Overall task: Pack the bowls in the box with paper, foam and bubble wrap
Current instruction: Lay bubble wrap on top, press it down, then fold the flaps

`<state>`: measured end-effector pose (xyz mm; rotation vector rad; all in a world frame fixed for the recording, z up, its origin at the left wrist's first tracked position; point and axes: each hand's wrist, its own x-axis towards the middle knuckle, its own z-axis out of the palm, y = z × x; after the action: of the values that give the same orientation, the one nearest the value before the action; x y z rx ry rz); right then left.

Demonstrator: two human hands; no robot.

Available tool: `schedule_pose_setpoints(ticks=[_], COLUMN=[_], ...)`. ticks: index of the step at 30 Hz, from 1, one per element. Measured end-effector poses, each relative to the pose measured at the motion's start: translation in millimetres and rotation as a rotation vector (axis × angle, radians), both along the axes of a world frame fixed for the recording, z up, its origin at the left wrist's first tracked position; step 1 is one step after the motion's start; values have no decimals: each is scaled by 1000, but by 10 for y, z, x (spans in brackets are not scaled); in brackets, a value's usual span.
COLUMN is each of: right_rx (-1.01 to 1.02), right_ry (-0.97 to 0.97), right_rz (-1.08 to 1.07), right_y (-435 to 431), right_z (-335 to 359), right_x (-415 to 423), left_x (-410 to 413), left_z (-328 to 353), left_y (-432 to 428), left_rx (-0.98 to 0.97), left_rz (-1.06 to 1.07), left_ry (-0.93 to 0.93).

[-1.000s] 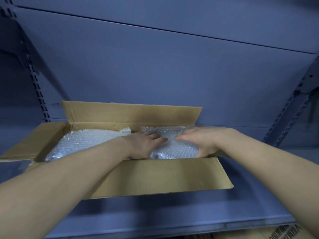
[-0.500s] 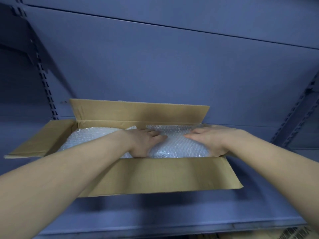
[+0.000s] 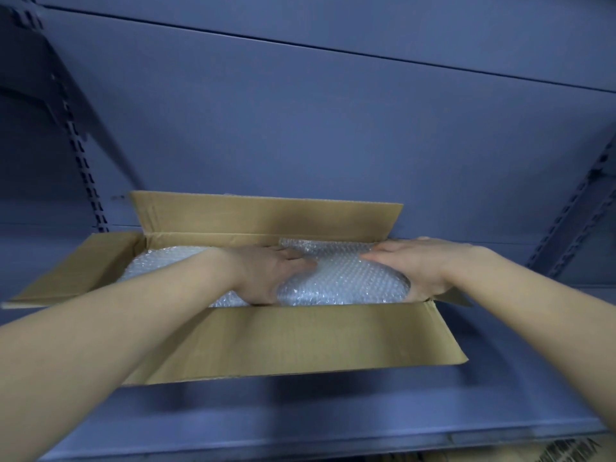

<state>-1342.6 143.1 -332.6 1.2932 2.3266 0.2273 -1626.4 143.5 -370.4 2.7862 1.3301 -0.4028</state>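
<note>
box (image 3: 300, 341): one brown cardboard box, open, sits on a blue metal shelf (image 3: 300, 418). its back flap stands upright, the left flap lies out flat, the front flap hangs toward the person, and a corner of the right flap shows past the right wrist.

two bubble wrap bundles lie inside, side by side. the left bundle (image 3: 160, 265) fills the left half and is partly hidden by the left forearm. the right bundle (image 3: 343, 281) is rounded and fills the right half. what they wrap cannot be seen.

both hands are on the right bundle. the left hand (image 3: 270, 275) rests on its left side, fingers nearly straight over the top and thumb at the near edge. the right hand (image 3: 410, 265) rests on its right side in the same way, fingers flat and pointing left. neither hand is closed round anything.

the only writing is dark print on another carton (image 3: 566, 452) at the bottom right edge, below the shelf, too cut off and blurred to read.

two slotted uprights, the left upright (image 3: 83, 168) and the right upright (image 3: 580, 208), frame the blue back wall.
</note>
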Motion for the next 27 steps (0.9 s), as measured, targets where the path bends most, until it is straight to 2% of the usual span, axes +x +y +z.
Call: schedule_pose_setpoints(ticks=[4,6,10,12,15,19,27], right_rx=[-18,-38,-80,-90,-162,-274,-330], right_ry=[41,62,193,271,310,391,346], right_rz=[-6,-20,-82,-104,-161,-253,-303], right_y=[-2,14,-1,4,68,194,308], right_z=[-151,-140,90,179,127,-21,-102], right_x=[39,58,57,16,-117,-242,-336], left_x=[56,62,-26,-12,132,263,310], left_z=[-44,-2,207,261,208,110,45], left_y=[-35,-35,-44,-45,-8,123,232], left_rx=[48,2,-170,-191,-122,-151,-171], left_rz=[-16,-2,90,109,73,98,132], left_ry=[66,53,-173,-259,-187,-74,10])
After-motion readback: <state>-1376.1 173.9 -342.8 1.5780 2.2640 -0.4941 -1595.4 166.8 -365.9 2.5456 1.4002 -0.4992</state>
